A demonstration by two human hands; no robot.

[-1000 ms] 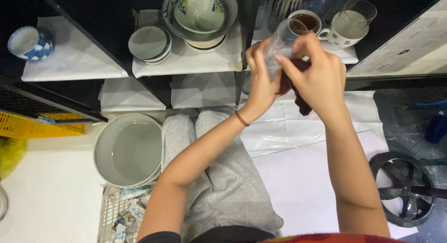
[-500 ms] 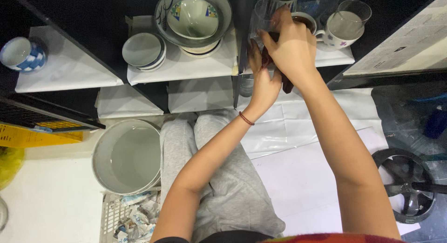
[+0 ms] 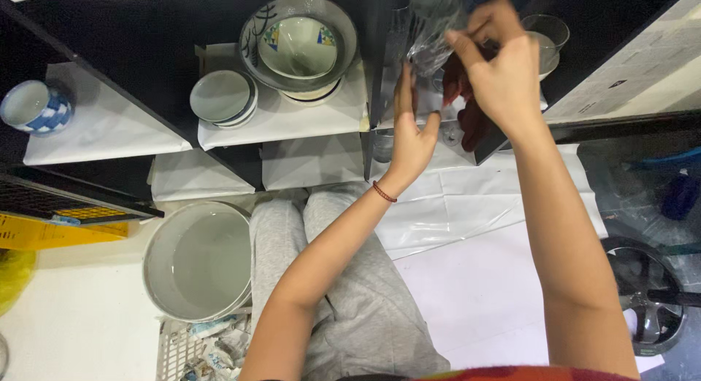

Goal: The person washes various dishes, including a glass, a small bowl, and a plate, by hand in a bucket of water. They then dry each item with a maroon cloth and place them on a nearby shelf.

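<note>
Head view, and I start nearest to me: my grey-trousered legs (image 3: 343, 279) run up the middle of the frame, with a round white basin (image 3: 198, 260) on the floor just beside them to the left and a white basket of scraps (image 3: 197, 348) at the bottom edge. Off to the right lies a dark fan (image 3: 650, 293) on the floor.

Further out, my left hand (image 3: 410, 136) is open, fingers spread and pointing up, its fingertips just under a clear glass (image 3: 432, 27); I cannot tell whether it touches the glass. A red bracelet (image 3: 384, 193) sits on that wrist. My right hand (image 3: 504, 67) is higher, fingers curled and closed on the glass, holding it tilted in front of the black shelf (image 3: 380, 74).

Beyond the hands, the paper-lined shelf carries a glass cup (image 3: 549, 39) behind my right hand, a large patterned bowl (image 3: 298, 44) with a smaller one nested inside, a small stack of dishes (image 3: 223, 98), and far left a blue-and-white cup (image 3: 35, 106).
</note>
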